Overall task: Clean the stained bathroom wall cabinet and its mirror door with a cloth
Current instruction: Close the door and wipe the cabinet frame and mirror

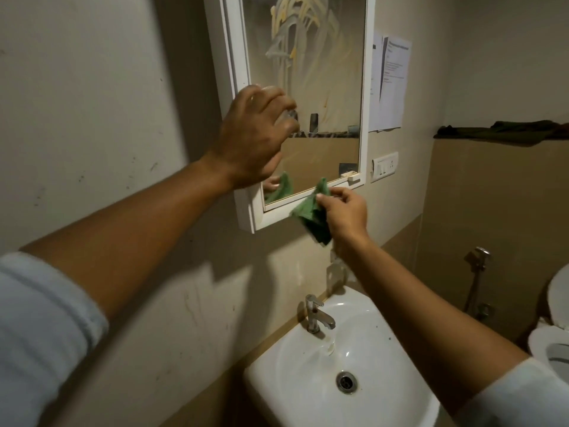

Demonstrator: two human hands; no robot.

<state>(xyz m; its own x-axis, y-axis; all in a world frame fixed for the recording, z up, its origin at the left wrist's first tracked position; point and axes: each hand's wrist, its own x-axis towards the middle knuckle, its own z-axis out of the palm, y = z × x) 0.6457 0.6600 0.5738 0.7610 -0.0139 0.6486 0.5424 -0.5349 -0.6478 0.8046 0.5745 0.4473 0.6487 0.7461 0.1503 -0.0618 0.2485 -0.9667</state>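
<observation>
Right hand (343, 212) pinches cloth (309, 218) at mirror door (323, 87) lower edge | left hand (255, 137) blurred, grip unclear | cabinet (229, 72) top cropped

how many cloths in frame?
2: green cloth pinched in the right hand at the mirror door's lower edge; dark cloth on the ledge, far right. The green in the glass is a reflection.

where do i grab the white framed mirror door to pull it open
Pinch the small white tab at the lower right corner of the white-framed mirror door, coming from the right: it juts off the frame there, close to the right hand pinching the green cloth.
</observation>
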